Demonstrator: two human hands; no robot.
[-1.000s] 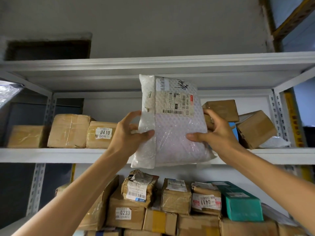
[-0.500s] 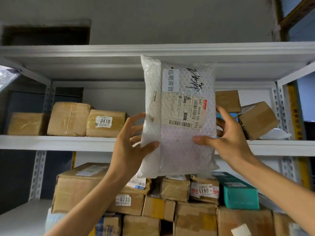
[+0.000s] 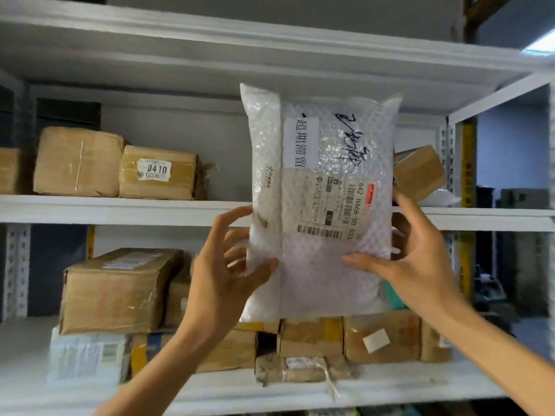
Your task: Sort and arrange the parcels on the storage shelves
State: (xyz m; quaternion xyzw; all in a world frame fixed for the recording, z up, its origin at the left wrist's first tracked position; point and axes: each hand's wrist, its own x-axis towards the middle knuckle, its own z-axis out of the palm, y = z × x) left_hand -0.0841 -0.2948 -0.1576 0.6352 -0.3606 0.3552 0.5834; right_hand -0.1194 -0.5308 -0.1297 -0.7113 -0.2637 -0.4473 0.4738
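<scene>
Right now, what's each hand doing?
Left hand: holds the bubble-wrap parcel by its left edge.
Right hand: holds the same parcel by its right edge.

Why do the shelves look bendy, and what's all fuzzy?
Head view: the wide lens bows the white shelves toward the edges. Head view: the bubble-wrap parcel is sharp enough to read, the bottom-left parcel is smeared, and a ceiling light glares top right.
</scene>
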